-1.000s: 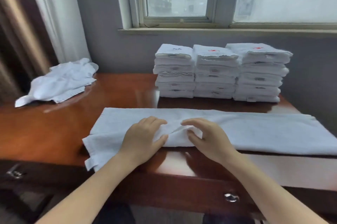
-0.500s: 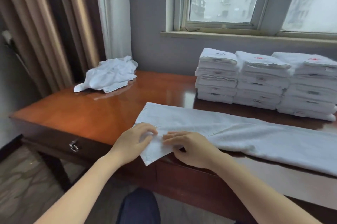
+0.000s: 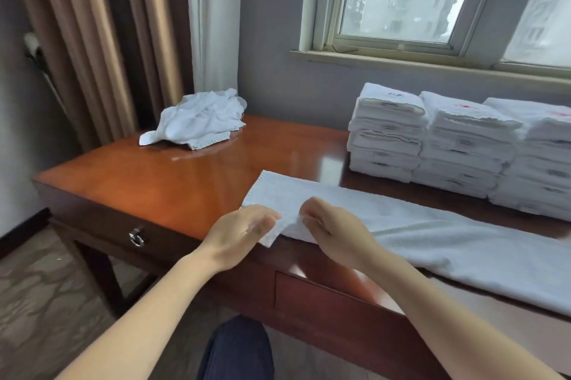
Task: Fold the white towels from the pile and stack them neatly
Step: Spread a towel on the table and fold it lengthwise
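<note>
The spread towel (image 3: pixel 432 231) at the near edge is matt white terry cloth with a fine nubby surface. The table (image 3: pixel 185 181) is reddish wood, glossy with varnish that mirrors the light. Its drawer pull (image 3: pixel 136 237), near left, is shiny metal. The crumpled pile (image 3: pixel 197 121), far left, is soft wrinkled cloth; the folded stacks (image 3: pixel 457 144), far right, look thick and fluffy

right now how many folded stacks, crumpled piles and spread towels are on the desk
folded stacks: 3
crumpled pile: 1
spread towel: 1
total: 5
</note>
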{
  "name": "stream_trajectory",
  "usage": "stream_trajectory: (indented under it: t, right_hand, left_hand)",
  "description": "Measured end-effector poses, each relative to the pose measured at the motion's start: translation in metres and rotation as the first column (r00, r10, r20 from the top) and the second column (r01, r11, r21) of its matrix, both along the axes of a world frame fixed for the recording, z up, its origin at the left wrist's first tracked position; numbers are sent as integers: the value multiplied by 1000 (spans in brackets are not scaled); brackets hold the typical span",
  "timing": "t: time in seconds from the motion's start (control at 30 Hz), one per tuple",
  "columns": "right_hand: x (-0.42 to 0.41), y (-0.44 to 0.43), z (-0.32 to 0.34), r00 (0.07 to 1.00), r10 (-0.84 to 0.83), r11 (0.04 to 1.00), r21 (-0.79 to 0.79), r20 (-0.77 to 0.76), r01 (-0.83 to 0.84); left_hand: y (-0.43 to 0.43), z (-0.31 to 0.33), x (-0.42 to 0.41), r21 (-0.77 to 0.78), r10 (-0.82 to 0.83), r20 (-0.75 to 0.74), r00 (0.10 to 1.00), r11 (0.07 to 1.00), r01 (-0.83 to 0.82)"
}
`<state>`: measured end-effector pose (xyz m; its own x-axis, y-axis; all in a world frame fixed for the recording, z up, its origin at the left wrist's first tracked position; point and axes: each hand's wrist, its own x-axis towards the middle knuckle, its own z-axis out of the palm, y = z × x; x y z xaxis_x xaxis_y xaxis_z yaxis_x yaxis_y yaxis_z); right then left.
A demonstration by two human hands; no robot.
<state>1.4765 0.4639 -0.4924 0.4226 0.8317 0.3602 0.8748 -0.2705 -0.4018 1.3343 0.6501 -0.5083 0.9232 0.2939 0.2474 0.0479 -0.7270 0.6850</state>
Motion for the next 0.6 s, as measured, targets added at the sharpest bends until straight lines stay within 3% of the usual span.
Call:
stream_trajectory:
  t: [0.1, 0.2, 0.37, 0.47, 0.6]
  right_hand:
    - [11, 17, 14, 997, -69, 993, 93, -17, 71]
    - [22, 37, 23, 991, -125, 983, 142, 50, 117]
    - [47, 64, 30, 974, -211, 971, 129, 81, 200]
    - [54, 69, 24, 970, -219, 975, 65, 107, 213]
    - [55, 60, 13, 965, -210, 978, 24, 156, 209]
  left_hand:
    - [8, 5, 0, 9, 22, -40, 999, 1000, -21]
    - [12, 8, 15, 25, 165, 25, 986, 986, -166]
    - [27, 15, 47, -147, 403, 95, 910, 910, -387]
    - [33, 14, 61, 5, 481, -19, 876, 876, -481]
    - [34, 8, 70, 299, 539, -53, 841, 812, -502]
